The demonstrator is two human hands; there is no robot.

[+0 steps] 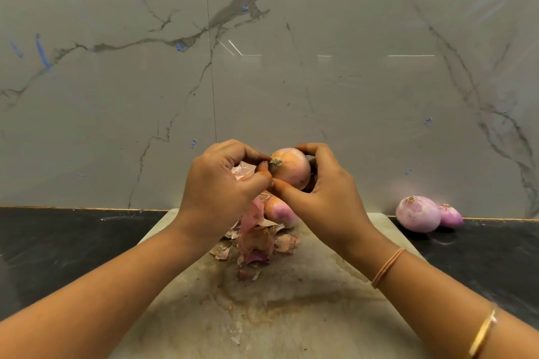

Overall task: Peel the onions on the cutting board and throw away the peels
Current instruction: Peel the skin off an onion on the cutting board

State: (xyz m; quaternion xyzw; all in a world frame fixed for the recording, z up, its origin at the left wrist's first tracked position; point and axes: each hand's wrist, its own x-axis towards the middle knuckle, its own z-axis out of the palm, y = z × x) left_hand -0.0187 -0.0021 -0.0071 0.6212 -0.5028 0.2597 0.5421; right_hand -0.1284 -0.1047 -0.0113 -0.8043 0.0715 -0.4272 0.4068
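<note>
We've got the onion [291, 170] up over the board [291, 315], right hand [323, 192] curled round it, axis sideways w/ root end [276, 161] toward the left hand [221, 186], which pinches it.

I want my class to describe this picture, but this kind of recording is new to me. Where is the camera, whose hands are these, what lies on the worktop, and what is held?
There is no machine: a person works with bare hands, and one wide camera worn on the head looks forward and down. The right hand curls round an onion held above the cutting board; the left hand pinches at its root end. Loose peels lie heaped on the board, with another onion just behind them. Two peeled onions rest on the dark counter to the right.
</note>
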